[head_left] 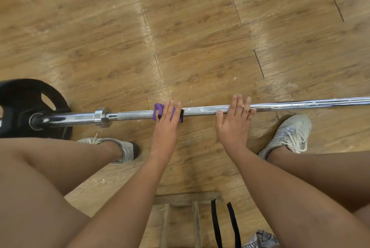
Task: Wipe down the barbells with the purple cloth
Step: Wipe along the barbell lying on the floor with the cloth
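A chrome barbell [202, 111] lies across the wooden floor from left to right, with a black weight plate [24, 105] on its left sleeve. The purple cloth [157, 112] is draped over the knurled part of the bar. My left hand [167, 122] lies flat on the cloth with straight fingers, pressing it onto the bar. My right hand [235, 122] rests open on the bare bar a little to the right, fingers straight and reaching over the shaft.
I am crouched over the bar, a grey sneaker [120, 148] on the left and another grey sneaker [290, 133] on the right, both just behind it. Two black straps [225, 225] hang near the bottom of the view. Wooden floor [180, 27] stretches beyond the bar.
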Tool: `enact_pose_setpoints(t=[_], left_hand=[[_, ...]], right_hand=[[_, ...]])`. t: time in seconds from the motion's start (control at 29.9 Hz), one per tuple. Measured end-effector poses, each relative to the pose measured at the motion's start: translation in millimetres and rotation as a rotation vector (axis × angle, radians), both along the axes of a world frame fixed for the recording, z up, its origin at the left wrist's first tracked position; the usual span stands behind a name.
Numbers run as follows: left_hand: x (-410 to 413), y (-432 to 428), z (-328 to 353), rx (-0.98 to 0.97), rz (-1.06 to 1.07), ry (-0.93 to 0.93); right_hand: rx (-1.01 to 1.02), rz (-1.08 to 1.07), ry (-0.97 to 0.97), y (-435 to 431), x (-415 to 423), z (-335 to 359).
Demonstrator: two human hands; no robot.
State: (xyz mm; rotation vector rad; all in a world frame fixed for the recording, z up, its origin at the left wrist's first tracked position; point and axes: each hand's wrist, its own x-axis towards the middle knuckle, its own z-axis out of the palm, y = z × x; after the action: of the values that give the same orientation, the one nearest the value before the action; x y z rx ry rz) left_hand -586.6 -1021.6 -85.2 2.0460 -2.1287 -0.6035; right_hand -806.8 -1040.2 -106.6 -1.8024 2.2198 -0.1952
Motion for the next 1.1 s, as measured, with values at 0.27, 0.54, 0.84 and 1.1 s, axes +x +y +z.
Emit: enact_pose_setpoints(t=[0.27,0.54,0.84,1.1], left_hand=[[-1,-31,1,-0.016,0.004,-0.023],[-23,-64,-7,-0.076,-0.088,-0.026],[-8,-96,-5,-0.071,0.247,0.092],[-25,-108,-8,-0.104,0.156,0.096]], right_hand=[[-0.037,-0.002,0.010,-21,2,-2],[-0.026,-0.016,-0.002,-49,6,3],[-0.034,-0.028,0.000,-75,11,5],[-0.045,-0.039,-0.004,-94,13,3]])
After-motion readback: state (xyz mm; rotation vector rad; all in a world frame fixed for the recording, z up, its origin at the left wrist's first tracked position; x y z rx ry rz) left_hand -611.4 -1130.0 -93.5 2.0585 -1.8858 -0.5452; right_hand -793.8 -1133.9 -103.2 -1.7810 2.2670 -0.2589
